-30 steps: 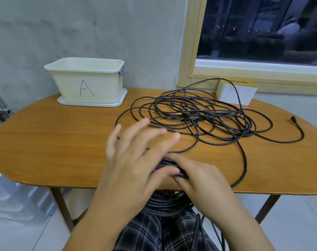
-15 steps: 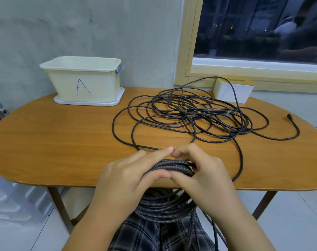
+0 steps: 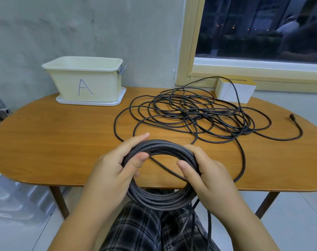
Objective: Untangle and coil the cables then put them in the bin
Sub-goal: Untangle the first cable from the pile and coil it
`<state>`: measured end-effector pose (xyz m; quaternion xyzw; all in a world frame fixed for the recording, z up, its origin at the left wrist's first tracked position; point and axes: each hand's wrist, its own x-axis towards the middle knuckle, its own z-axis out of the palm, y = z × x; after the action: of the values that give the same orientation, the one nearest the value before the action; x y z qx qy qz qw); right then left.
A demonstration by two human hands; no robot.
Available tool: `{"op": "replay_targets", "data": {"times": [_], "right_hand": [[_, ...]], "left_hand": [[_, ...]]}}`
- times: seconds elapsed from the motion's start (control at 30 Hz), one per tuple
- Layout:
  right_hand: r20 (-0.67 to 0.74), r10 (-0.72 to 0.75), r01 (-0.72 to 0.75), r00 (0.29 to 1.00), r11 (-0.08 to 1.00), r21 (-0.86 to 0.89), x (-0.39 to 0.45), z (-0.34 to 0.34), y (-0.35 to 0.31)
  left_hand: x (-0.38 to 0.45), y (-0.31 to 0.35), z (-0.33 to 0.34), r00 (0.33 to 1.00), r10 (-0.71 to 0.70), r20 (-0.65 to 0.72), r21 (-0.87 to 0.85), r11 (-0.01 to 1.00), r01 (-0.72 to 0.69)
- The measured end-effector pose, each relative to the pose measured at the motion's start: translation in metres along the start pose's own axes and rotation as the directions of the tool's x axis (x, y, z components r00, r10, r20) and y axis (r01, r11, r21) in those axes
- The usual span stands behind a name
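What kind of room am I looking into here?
Probably a home or small office room at night: a wooden table against a plain wall, a dark window, and a bin marked A. Both hands hold a cable coil.

Both hands hold a coil (image 3: 159, 147) of dark braided cable over the bench's (image 3: 54, 142) near edge at 6 o'clock. The left hand (image 3: 116, 171) grips its left side, the right hand (image 3: 204, 176) its right side. A loose tangle (image 3: 190, 115) of cable lies on the bench at 1 o'clock. A cream bin (image 3: 85, 82) marked "A" stands at 11 o'clock, a white box (image 3: 235, 91) beyond the tangle.
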<state>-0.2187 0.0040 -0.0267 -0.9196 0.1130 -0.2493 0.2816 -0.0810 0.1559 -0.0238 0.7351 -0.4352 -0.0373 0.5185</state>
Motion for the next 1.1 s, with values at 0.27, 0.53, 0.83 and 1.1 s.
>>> {"op": "replay_targets", "data": {"times": [0.27,0.53,0.83,1.1], "right_hand": [[0.095,-0.091,0.111,0.991,0.967,-0.231,0.002,0.003,-0.009],[0.065,-0.020,0.022,0.998,0.999,-0.030,-0.002,0.005,-0.005],[-0.015,0.012,-0.010,1.000,0.993,0.119,0.000,-0.003,-0.001],[0.044,0.108,-0.116,0.993,0.957,0.266,-0.003,-0.004,0.004]], "left_hand": [[0.006,0.010,0.002,0.959,0.089,0.270,0.237,0.959,-0.156],[0.000,0.009,0.010,0.936,0.140,0.323,0.030,0.987,-0.158],[-0.003,0.016,0.012,0.984,0.172,0.053,-0.188,0.969,-0.159],[-0.002,0.014,0.010,0.981,-0.001,-0.196,-0.449,0.889,-0.089]]}}
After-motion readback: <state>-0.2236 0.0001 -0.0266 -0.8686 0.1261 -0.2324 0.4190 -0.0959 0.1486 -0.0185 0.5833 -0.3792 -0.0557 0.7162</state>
